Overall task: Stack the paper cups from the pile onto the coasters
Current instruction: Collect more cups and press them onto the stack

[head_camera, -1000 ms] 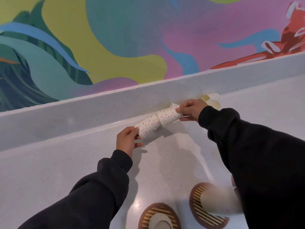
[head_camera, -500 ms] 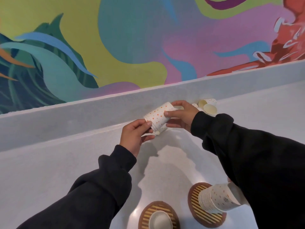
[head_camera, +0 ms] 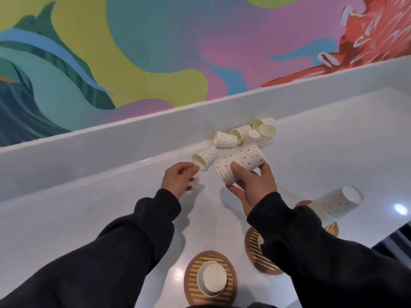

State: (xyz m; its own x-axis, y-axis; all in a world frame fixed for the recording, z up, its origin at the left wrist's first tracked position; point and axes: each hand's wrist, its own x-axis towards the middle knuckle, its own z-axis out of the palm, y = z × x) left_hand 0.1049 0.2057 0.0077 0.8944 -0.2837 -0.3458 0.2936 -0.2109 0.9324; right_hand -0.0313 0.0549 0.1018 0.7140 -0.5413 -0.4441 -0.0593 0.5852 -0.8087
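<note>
I watch the right hand (head_camera: 253,185) hold a short nested stack of dotted cups (head_camera: 241,166) on its side just above the white worktop (head_camera: 89,218) – thumb on the near side, fingers (head_camera: 265,172) curled round the far side, clamped on it. The left hand (head_camera: 178,181) has its curled fingers at the rim of a single cup (head_camera: 205,158) lying by the back ledge (head_camera: 111,152); I cannot tell whether they pinch it. The loose pile (head_camera: 244,134) lies against that ledge. Nearer me, the front coaster (head_camera: 193,265) carries upturned cups (head_camera: 213,277), the middle coaster (head_camera: 252,246) sits half under my sleeve, and a taller stack (head_camera: 338,205) stands to the right.
</note>
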